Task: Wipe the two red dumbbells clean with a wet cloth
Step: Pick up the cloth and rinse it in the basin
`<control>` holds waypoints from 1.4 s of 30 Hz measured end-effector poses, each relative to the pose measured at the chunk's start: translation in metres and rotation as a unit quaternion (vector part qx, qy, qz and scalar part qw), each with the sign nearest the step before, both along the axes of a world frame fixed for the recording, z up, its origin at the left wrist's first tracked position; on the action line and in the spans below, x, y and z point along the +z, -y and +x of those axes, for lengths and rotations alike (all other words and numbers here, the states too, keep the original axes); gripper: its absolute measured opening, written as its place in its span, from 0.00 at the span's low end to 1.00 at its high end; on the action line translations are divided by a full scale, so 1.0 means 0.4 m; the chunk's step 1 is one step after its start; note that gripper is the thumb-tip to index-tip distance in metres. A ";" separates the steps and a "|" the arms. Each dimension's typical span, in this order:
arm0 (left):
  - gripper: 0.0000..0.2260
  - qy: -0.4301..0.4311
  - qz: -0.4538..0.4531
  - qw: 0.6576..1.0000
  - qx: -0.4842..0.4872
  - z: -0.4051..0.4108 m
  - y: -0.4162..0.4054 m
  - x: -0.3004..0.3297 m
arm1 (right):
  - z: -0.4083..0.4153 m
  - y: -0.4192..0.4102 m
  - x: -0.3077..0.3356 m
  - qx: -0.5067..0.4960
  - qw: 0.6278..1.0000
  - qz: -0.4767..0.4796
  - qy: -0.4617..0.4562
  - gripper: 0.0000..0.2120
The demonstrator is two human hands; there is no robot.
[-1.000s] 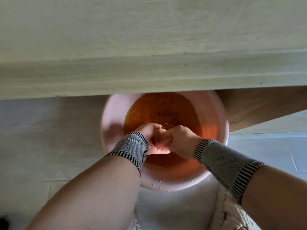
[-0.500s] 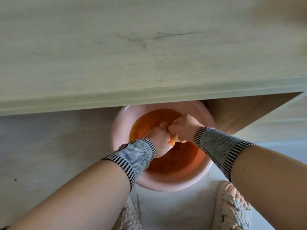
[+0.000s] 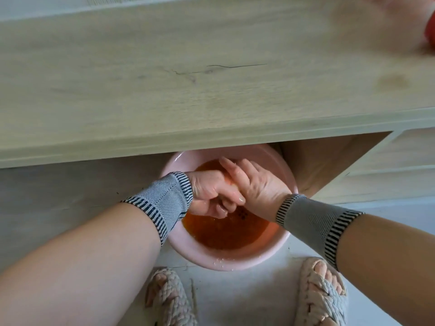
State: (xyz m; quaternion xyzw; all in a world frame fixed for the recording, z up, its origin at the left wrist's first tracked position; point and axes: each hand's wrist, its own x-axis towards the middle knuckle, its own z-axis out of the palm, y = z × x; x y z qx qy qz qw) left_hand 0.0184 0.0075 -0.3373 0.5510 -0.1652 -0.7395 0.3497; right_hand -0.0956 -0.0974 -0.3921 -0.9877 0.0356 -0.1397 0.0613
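A pink basin (image 3: 247, 260) of orange-tinted water stands on the floor, half under a wooden table. Over it, my left hand (image 3: 207, 189) and my right hand (image 3: 256, 184) squeeze a small wet orange cloth (image 3: 231, 182) between them; only a sliver of the cloth shows between the fingers. My left fingers curl round it and my right hand wraps over it from the right. A blurred red object (image 3: 430, 31), possibly a dumbbell, shows at the table's far right edge.
The light wooden table top (image 3: 188, 78) fills the upper half of the view and overhangs the basin. A wooden side panel (image 3: 329, 165) stands right of the basin. My feet in woven sandals (image 3: 320, 292) stand on the pale floor just in front of it.
The view has tilted up, so more table top and the red object appear. My hands have risen above the water and twisted, the right hand now lying over the left.
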 end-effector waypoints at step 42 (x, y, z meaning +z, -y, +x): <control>0.21 0.561 -0.023 0.820 -0.111 0.053 -0.014 -0.139 | 0.047 0.019 0.008 -0.271 0.748 0.542 -0.272 0.13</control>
